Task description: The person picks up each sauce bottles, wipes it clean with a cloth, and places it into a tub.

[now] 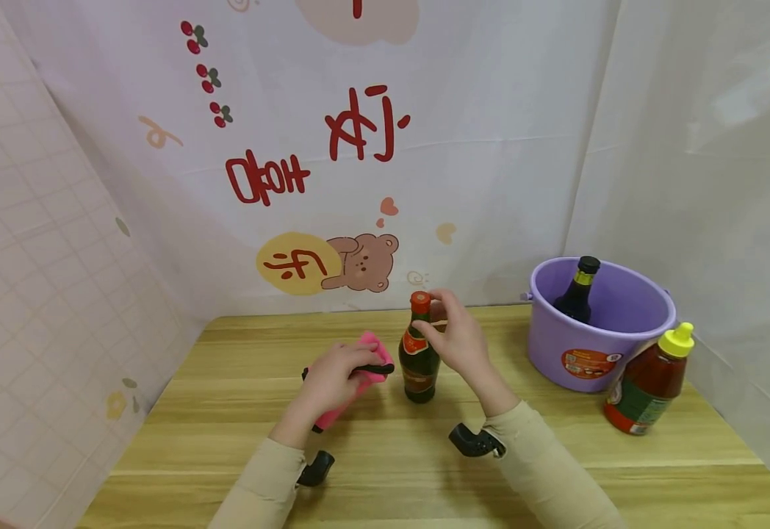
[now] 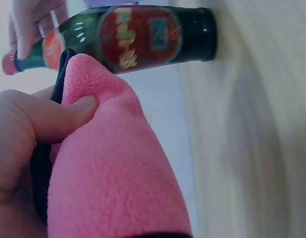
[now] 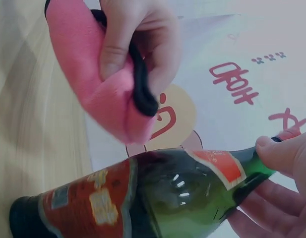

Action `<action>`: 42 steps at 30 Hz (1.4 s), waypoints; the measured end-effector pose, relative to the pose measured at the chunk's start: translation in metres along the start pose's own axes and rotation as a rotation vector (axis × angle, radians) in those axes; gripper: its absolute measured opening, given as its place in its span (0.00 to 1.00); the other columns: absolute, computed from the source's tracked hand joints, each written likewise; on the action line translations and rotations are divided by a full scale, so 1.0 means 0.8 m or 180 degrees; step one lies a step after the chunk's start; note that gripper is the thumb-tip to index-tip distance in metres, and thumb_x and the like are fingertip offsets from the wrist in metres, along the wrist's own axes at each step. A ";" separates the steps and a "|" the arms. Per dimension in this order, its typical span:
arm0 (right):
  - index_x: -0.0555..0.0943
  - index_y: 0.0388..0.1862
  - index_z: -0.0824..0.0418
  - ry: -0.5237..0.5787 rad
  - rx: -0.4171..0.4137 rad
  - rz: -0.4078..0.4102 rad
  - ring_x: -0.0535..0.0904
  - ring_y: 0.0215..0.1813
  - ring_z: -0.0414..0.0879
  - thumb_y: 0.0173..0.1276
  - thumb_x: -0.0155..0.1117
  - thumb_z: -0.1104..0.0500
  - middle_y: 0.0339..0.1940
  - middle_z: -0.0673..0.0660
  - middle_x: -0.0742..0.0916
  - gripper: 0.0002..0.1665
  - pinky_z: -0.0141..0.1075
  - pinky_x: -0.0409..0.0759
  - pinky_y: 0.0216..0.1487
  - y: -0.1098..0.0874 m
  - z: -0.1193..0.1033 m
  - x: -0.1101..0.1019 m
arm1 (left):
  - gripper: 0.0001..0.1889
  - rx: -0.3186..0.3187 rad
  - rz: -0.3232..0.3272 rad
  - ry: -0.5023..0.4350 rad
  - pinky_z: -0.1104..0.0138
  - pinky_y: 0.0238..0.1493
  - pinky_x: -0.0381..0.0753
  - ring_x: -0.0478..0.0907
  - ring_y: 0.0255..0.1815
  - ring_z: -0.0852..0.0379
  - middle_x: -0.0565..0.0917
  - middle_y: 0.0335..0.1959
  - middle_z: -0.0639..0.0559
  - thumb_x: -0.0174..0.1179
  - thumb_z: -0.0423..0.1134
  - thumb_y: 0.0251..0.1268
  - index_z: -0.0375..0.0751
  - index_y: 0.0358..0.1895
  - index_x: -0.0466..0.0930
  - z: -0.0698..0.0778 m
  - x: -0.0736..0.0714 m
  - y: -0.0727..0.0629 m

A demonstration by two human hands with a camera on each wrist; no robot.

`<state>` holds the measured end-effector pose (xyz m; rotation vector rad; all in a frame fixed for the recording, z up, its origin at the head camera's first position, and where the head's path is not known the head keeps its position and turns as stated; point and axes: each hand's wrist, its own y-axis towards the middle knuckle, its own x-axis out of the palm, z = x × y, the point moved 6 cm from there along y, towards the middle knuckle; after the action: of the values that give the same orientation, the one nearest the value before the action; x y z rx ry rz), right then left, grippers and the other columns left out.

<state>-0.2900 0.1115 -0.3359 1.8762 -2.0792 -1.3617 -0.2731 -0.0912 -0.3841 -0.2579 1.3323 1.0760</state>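
Observation:
My left hand (image 1: 339,375) pinches a folded pink cloth (image 2: 113,163) with black edging, the thumb pressed on its fuzzy face. Just right of the cloth is a dark green glass bottle (image 1: 419,367) with a red cap and red labels, upright over the table. At its neck is my right hand (image 1: 458,334); in the right wrist view the thumb lies along one side of the neck and the fingers curl behind it. A corner of the cloth points at the bottle's body, and in the left wrist view it overlaps the bottle.
A purple bucket (image 1: 550,345) stands on the right of the wooden table (image 1: 226,455), with a dark black-capped bottle (image 1: 577,297) inside. Beside it is a red sauce bottle (image 1: 646,386) with a yellow cap. Printed white cloth (image 1: 491,147) hangs behind the table.

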 end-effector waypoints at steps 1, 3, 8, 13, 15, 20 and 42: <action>0.73 0.59 0.61 0.0079 0.0011 -0.0041 0.84 0.43 0.52 0.63 0.73 0.63 0.39 0.58 0.86 0.27 0.45 0.85 0.42 0.000 0.002 0.000 | 0.15 -0.0009 0.0060 -0.0041 0.56 0.42 0.79 0.78 0.44 0.49 0.86 0.48 0.59 0.71 0.32 0.58 0.53 0.47 0.87 0.001 -0.005 0.001; 0.73 0.61 0.61 0.0215 0.0048 -0.0114 0.84 0.45 0.53 0.64 0.72 0.64 0.41 0.60 0.86 0.27 0.47 0.85 0.45 0.001 0.006 -0.001 | 0.15 -0.0009 0.0184 -0.0113 0.54 0.43 0.79 0.78 0.45 0.48 0.86 0.47 0.61 0.71 0.32 0.57 0.54 0.47 0.87 0.002 -0.014 0.003; 0.73 0.64 0.61 0.0411 0.0160 -0.0287 0.83 0.48 0.56 0.66 0.69 0.66 0.43 0.62 0.86 0.28 0.52 0.82 0.51 0.005 0.015 -0.001 | 0.14 0.0102 0.0513 -0.0261 0.50 0.53 0.77 0.77 0.56 0.44 0.84 0.55 0.55 0.72 0.33 0.57 0.52 0.47 0.88 0.008 -0.036 0.012; 0.71 0.66 0.61 0.0555 0.0172 -0.0507 0.83 0.50 0.59 0.68 0.67 0.67 0.48 0.65 0.86 0.29 0.55 0.80 0.52 0.008 0.018 0.000 | 0.14 0.0282 0.0803 -0.0373 0.51 0.58 0.74 0.75 0.59 0.44 0.80 0.62 0.51 0.71 0.33 0.59 0.50 0.48 0.88 0.022 -0.058 0.023; 0.71 0.66 0.61 0.0599 0.0160 -0.0583 0.83 0.51 0.60 0.68 0.66 0.67 0.50 0.66 0.85 0.29 0.56 0.80 0.52 0.009 0.018 0.001 | 0.14 0.0405 0.0900 -0.0394 0.51 0.59 0.72 0.75 0.59 0.44 0.81 0.61 0.50 0.71 0.32 0.58 0.49 0.48 0.88 0.031 -0.066 0.028; 0.71 0.67 0.60 0.0710 0.0130 -0.0692 0.83 0.52 0.60 0.69 0.65 0.67 0.51 0.66 0.85 0.28 0.56 0.80 0.52 0.012 0.020 0.002 | 0.14 0.0609 0.0970 -0.0358 0.52 0.58 0.72 0.76 0.60 0.46 0.81 0.60 0.49 0.71 0.34 0.57 0.47 0.48 0.88 0.050 -0.074 0.043; 0.71 0.67 0.59 0.0747 0.0043 -0.0718 0.83 0.50 0.58 0.70 0.64 0.67 0.50 0.64 0.86 0.28 0.56 0.80 0.50 0.013 0.023 0.004 | 0.12 0.0482 0.0414 -0.0347 0.50 0.60 0.73 0.74 0.61 0.43 0.80 0.62 0.49 0.67 0.31 0.62 0.48 0.48 0.88 0.052 -0.041 0.061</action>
<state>-0.3088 0.1179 -0.3430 2.2102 -1.8171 -1.0984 -0.2781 -0.0523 -0.3237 0.0001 1.3388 1.0757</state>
